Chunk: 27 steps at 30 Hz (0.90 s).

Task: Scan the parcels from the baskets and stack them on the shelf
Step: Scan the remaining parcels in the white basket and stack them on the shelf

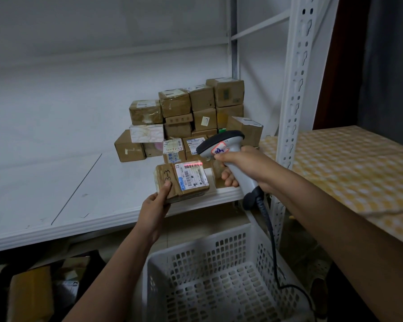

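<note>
A: Left hand [154, 206]: thumb on top of a small taped cardboard parcel [181, 182], fingers curled under its near-left corner. It grips the parcel and holds it tilted, above the front edge of the white shelf [56, 173].

B: Label?

A: White shipping label [191, 175] faces up, on the side of the parcel away from that hand. A red scan line [193, 164] lies across the barcode at the label's far edge. Handwritten marks on the bare cardboard, just beyond the thumb.

B: Right hand?

A: Right hand [242, 167] is wrapped round the grip of a grey handheld scanner [221, 145], fingers curled tight. The scanner's dark head points down and left, towards the parcel. The scanner is just right of the parcel, not touching it. A coiled dark cable [271, 240] drops from the handle, below the right wrist.

B: Where do the shelved ones sit?

A: A stack of parcels [189, 117] stands beyond both hands, towards the shelf's back right, several layers high, mostly brown cartons. The nearest ones are just behind the held parcel.

B: Basket?

A: White perforated plastic basket [219, 275] below the hands, between the forearms. More cartons [30, 296] in the dark, lower left of the left arm. A yellow checked surface [349, 163] lies right of the right arm, past the white slotted upright [296, 89].
</note>
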Motion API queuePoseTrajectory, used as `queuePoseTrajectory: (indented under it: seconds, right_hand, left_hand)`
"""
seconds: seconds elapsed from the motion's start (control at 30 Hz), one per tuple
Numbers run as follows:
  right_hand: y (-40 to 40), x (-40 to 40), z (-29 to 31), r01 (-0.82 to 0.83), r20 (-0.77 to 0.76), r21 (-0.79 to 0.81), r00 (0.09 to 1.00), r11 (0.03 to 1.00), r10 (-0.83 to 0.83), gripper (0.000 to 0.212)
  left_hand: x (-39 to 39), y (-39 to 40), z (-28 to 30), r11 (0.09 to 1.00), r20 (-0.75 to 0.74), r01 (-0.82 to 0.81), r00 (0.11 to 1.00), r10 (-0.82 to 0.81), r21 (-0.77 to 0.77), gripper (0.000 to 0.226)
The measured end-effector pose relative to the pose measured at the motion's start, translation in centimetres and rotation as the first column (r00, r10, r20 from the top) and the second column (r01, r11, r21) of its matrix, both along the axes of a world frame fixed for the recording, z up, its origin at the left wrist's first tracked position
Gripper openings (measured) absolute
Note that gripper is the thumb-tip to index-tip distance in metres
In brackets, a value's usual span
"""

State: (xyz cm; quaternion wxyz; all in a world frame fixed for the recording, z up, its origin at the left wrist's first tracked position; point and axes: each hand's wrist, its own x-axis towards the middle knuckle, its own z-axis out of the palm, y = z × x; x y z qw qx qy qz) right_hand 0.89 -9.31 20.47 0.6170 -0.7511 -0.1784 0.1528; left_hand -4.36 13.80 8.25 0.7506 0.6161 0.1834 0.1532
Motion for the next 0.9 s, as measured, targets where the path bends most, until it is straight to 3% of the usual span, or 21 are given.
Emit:
queuePoseTrajectory:
  seconds: [0.17, 0.37, 0.57, 0.9]
  right_hand:
    - [-0.8, 0.8, -0.9, 0.011, 0.003, 0.001, 1.000, 1.000, -0.011, 0.029]
    - [-3.2, 3.3, -3.5, 0.154, -0.059, -0.060, 0.986, 0.986, -0.158, 0.028]
    - [-4.9, 5.8, -4.8, 0.248, -0.088, -0.013, 0.965, 0.969, -0.248, 0.027]
    - [-4.5, 11.5, -6.3, 0.312, -0.153, 0.009, 0.939, 0.950, -0.307, 0.026]
  left_hand:
    - [-0.3, 0.2, -0.4, 1.000, -0.008, 0.012, 1.000, -0.012, -0.012, 0.044]
    - [0.0, 1.4, -0.3, 0.997, -0.010, -0.031, 1.000, 0.030, -0.075, 0.055]
    - [4.4, -0.6, 4.6, 0.998, -0.002, 0.045, 0.999, -0.045, -0.053, 0.023]
    - [21.0, -1.4, 11.3, 0.961, -0.147, 0.165, 0.980, -0.135, 0.223, 0.025]
